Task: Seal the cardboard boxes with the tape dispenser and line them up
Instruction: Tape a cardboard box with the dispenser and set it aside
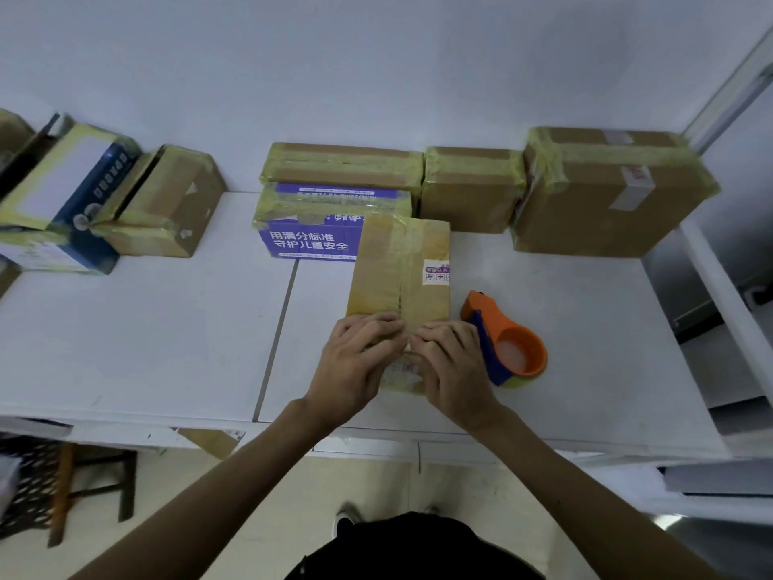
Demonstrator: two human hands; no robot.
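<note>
A person stands at a white table (146,328), and I can see both bare arms reaching out. The box (399,270) being worked on lies in the middle of the table, right in front of the person. It is long and brown. Shiny yellowish tape runs along its top in wide strips from the near end to the far end. A small white sticker with pink print sits on its right edge. Its far end reaches up to a purple box (309,240) with white writing.

The left hand (359,362) and the right hand (451,366) lie side by side on the near end of the brown box, almost touching. The fingers are spread and only a little bent. They press down on the taped edge and do not grab anything. Another sticker peeks out between the hands, but most of it is hidden.

The tape dispenser (508,341) lies on the table just to the right of the box, close beside the right hand. It is orange with a blue part, and the roll in it is pale yellow. No hand holds it.

Along the wall there is a row of taped boxes: a flat one (343,165) behind the purple box, a small square one (470,190) next to it, and a big one (606,194) at the right end. Far to the left sit two more, a blue and white one (67,194) and a brown one (167,207).
</note>
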